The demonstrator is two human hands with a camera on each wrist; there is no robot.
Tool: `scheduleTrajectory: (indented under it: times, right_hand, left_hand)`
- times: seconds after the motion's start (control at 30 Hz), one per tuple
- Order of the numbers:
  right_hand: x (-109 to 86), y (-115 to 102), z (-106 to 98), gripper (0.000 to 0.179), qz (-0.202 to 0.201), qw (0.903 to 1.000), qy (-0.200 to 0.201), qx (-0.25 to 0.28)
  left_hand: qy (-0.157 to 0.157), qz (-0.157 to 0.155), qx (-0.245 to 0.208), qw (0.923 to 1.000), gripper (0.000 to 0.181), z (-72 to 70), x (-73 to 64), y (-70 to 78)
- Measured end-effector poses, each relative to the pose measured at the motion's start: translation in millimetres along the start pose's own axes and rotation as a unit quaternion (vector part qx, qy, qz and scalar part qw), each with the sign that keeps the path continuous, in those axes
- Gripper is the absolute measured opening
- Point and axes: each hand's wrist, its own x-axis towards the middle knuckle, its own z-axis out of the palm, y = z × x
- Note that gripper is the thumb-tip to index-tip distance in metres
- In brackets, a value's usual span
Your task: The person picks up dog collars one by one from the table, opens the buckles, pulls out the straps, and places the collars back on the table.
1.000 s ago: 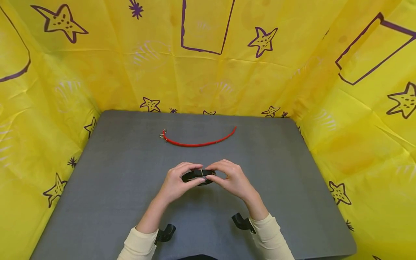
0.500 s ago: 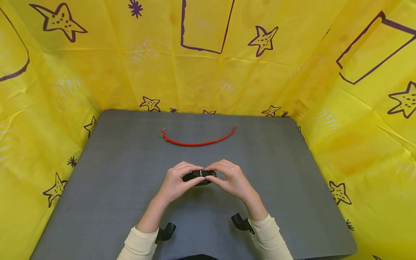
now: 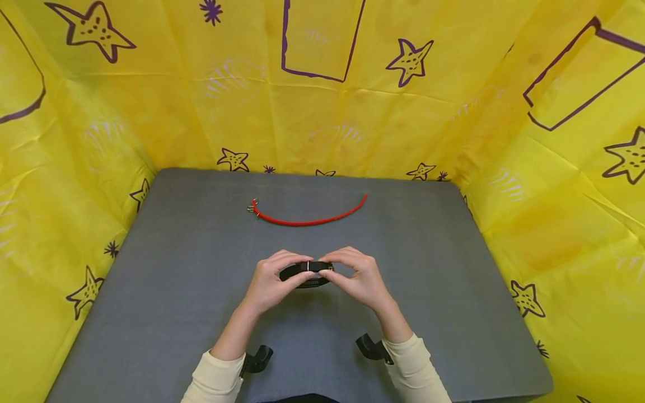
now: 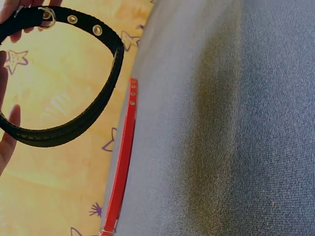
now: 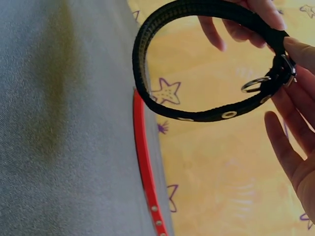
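A black collar (image 3: 319,266), fastened into a loop, is held up above the table between both hands. My left hand (image 3: 267,284) pinches its top band on one side, thumb below and fingers above. Close beside it, my right hand (image 3: 361,278) pinches the band near the buckle. Metal eyelets and a D-ring show on the black collar (image 4: 64,137) in the left wrist view. The buckle (image 5: 287,69) lies by the right fingers in the right wrist view. Beyond the hands, a red collar (image 3: 302,224) lies unfastened in a curve, metal fittings at its left end.
The grey table (image 3: 176,268) extends on all sides of the hands. Yellow cloth (image 3: 322,123) with purple drawings hangs behind it and along both sides. Black mounts (image 3: 259,358) sit at both wrists, below cream sleeves.
The light metal band on the black collar has shifted slightly left, along with the left fingertips. Both hands keep their pinch; the red collar stays in place.
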Motion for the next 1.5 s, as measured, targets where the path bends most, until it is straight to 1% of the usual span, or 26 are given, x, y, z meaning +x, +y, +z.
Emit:
scheduleTrajectory:
  times: [0.1,0.17,0.2,0.33,0.4,0.43,0.57,0.67,0.73,0.8,0.9,1.03,1.17,1.23,1.43,1.5]
  right_hand:
    - [5.0,-12,-2,0.024,0.009,0.9999,0.008,0.012]
    - [7.6,-18,-3,0.024,0.015,0.9997,0.011,0.016]
    - [5.2,-14,-2,0.023,0.021,0.9995,0.013,0.018]
    - [-3.0,2,0,0.024,0.042,0.999,0.001,0.013]
    - [-6.5,11,0,0.024,0.05,0.9986,-0.017,-0.001]
    - [-5.4,10,-1,0.025,0.052,0.9982,-0.028,-0.009]
    - [-0.2,6,-4,0.031,0.04,0.9957,-0.064,-0.054]
    - [3.9,2,-6,0.035,0.013,0.9933,-0.08,-0.082]
    - [6.0,0,-6,0.035,-0.009,0.9911,-0.086,-0.101]
    - [7.6,-2,-7,0.033,-0.03,0.9888,-0.085,-0.119]
    - [9.2,-4,-7,0.032,-0.043,0.9855,-0.082,-0.143]
    - [10.2,-6,-8,0.03,-0.041,0.9834,-0.078,-0.159]
    - [10.3,-7,-7,0.027,-0.033,0.9845,-0.068,-0.159]
    - [10.1,-7,-6,0.026,-0.028,0.9858,-0.062,-0.154]
    - [9.1,-5,-5,0.024,-0.026,0.9905,-0.047,-0.127]
    - [8.5,-4,-4,0.024,-0.023,0.9922,-0.042,-0.115]
  left_hand:
    - [0.01,-0.006,-0.001,0.9999,0.027,0.5,0.6,2.2]
    - [0.017,-0.005,-0.002,0.9998,0.027,-0.5,3.7,11.4]
    - [0.02,-0.003,-0.003,0.9998,0.027,-1.0,5.4,16.0]
    - [0.02,0.0,-0.006,0.9998,0.028,-0.8,5.6,15.9]
    - [0.017,0.003,-0.004,0.9998,0.028,0.3,3.1,7.1]
    - [0.016,0.004,-0.003,0.9999,0.028,0.9,1.9,2.7]
    - [0.01,0.015,0.005,0.9998,0.028,0.1,2.6,2.0]
    - [0.005,0.022,0.007,0.9997,0.028,0.3,2.7,1.8]
    - [0.003,0.024,0.008,0.9997,0.028,0.3,2.5,1.6]
    - [0.003,0.024,0.009,0.9997,0.028,0.2,2.1,1.3]
    - [0.003,0.02,0.011,0.9997,0.028,0.0,1.6,0.9]
    - [0.006,0.015,0.013,0.9998,0.028,0.2,1.4,0.5]
    - [0.015,0.018,0.016,0.9996,0.028,1.1,2.8,2.4]
    - [0.02,0.023,0.019,0.9994,0.028,1.1,4.3,6.1]
    - [0.03,0.032,0.02,0.9988,0.028,-2.5,11.7,28.6]
    - [0.033,0.032,0.018,0.9988,0.028,-3.2,12.8,32.0]
